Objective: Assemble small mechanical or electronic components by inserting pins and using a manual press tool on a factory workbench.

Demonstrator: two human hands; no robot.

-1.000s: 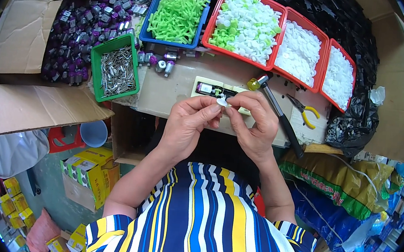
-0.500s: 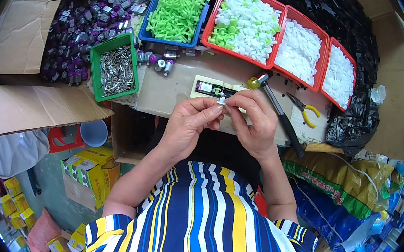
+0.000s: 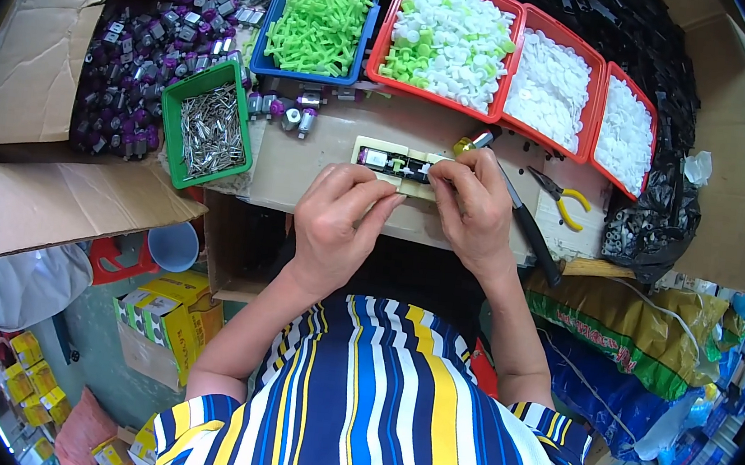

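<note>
A cream block [image 3: 365, 177] lies near the table's front edge, with a narrow black plastic housing [image 3: 388, 169] set in it. Inside the housing sit a small silver motor [image 3: 375, 158] at the left end and a light green gear part [image 3: 398, 164] beside it. My right hand [image 3: 475, 209] is pinched at the housing's right end, its fingertips on a small white plastic part [image 3: 425, 169]. My left hand [image 3: 338, 215] is closed at the block's near edge, thumb and forefinger together; whatever is between them is hidden.
Behind stand a green tray of metal pins [image 3: 175, 141], a blue tray of green parts [image 3: 268, 63] and red trays of white parts [image 3: 376, 68]. A hammer [image 3: 532, 227] and yellow-handled pliers [image 3: 572, 208] lie right. Left is a cardboard box [image 3: 45, 62] of motors.
The white part, held up between both hands before, is now down at the housing under my right fingertips. My left hand has drawn apart to the left, uncovering more of the block.
</note>
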